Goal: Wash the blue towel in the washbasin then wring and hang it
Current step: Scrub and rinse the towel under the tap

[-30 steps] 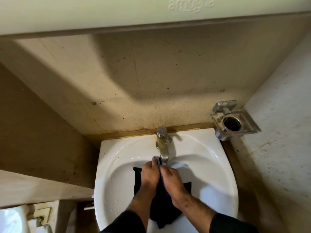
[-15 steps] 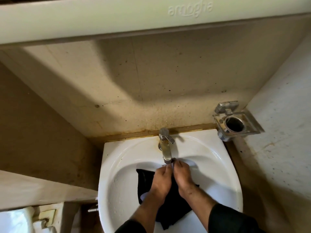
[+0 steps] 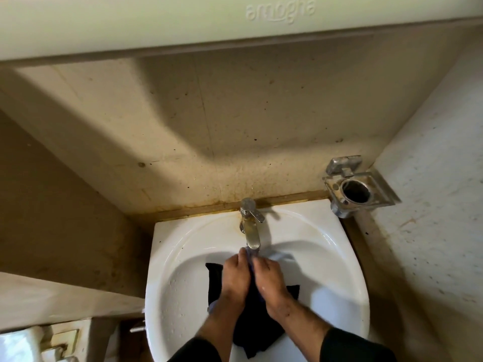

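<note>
The dark blue towel (image 3: 257,326) lies wet in the white washbasin (image 3: 167,257), bunched up between my two hands under the tap. My left hand (image 3: 235,278) grips the towel from the left, knuckles up. Close beside it, my right hand (image 3: 269,279) grips the towel from the right. A fold of the cloth pokes up between the hands, right below the spout of the metal tap (image 3: 250,226). Towel corners spread out to the left, right and toward me; my hands hide the middle.
A metal wall holder (image 3: 358,189) with a round hole hangs just right of the basin. A pale cabinet (image 3: 156,19) overhangs above. Stained walls close in behind, left and right. A ledge (image 3: 52,299) sits at the lower left.
My hands have rubbed the towel back and forth under the spout: both slid right and forward half a second ago, then came back slightly. The towel stayed in the basin.
</note>
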